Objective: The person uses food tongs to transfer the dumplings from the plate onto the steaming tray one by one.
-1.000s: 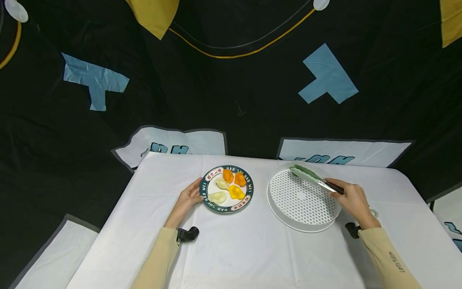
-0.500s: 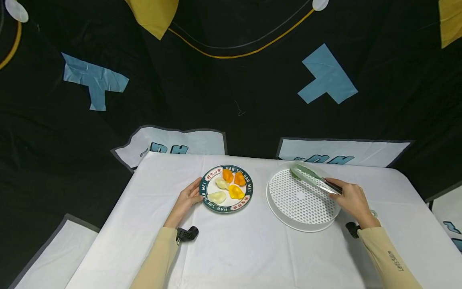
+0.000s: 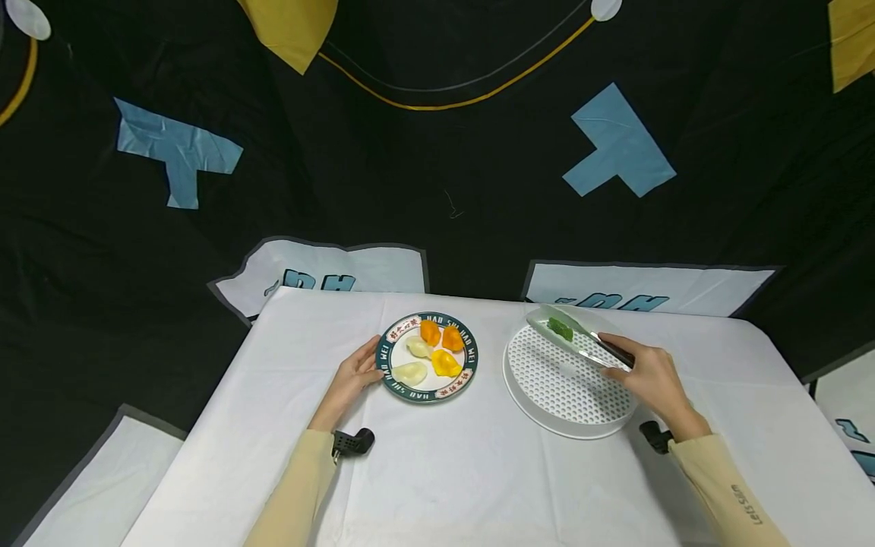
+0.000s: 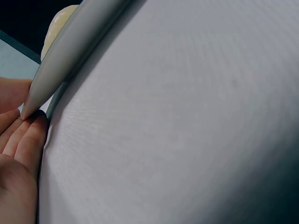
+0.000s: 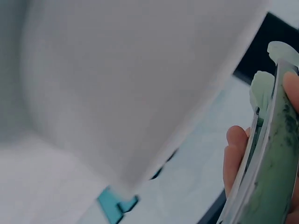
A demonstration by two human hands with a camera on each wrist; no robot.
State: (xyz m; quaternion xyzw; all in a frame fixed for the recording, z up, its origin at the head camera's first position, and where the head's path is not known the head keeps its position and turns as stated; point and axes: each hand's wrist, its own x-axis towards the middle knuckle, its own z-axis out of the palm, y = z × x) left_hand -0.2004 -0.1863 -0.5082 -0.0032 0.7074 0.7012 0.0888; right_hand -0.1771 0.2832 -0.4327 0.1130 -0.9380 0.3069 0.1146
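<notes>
Clearly, the right hand [image 3: 656,380] gripped tongs [image 3: 601,343] with spread tips, a green piece [image 3: 560,329] showing between them at the white perforated tray's [image 3: 574,384] far side. The left hand [image 3: 349,385] pinched the plate's [image 3: 418,395] left rim. White tablecloth [image 3: 465,471] separated plate from tray and stretched wide towards the person; its far edge ran just behind the tray.

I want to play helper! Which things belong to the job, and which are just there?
Probably the job:
left hand
right hand
tongs
green piece
tray
plate
pieces on it

Probably just there:
blue shapes
yellow shapes
yellow line
black cloth
</notes>
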